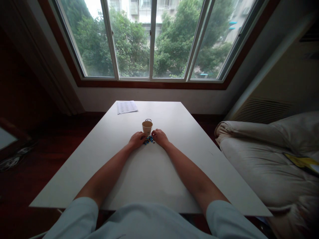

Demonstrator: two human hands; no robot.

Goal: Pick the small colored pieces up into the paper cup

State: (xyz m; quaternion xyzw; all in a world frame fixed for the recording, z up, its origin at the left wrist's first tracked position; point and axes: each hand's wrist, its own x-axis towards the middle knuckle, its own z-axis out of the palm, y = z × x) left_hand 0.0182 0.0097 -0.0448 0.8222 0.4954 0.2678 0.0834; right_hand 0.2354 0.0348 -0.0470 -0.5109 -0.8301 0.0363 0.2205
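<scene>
Hands on either side of a small heap of blue pieces, paper cup just past the fingertips.

Left hand point(137, 139) and right hand point(159, 137) rest knuckles-up on the white table point(149, 172), fingers curled in and held close together; whether either pinches a piece I cannot tell, the pieces being too small. Between the two sets of fingertips lies the heap of blue pieces point(149, 140), touching or just beside both. Just beyond the fingertips stands the paper cup point(147, 127), upright and open-mouthed, with a small dark object point(148, 119) right behind it. Well past the fingers, at the table's far edge, lies a printed sheet point(127, 107). Off beyond the right hand, beside the table, sits a pale cushion point(269, 152).
</scene>
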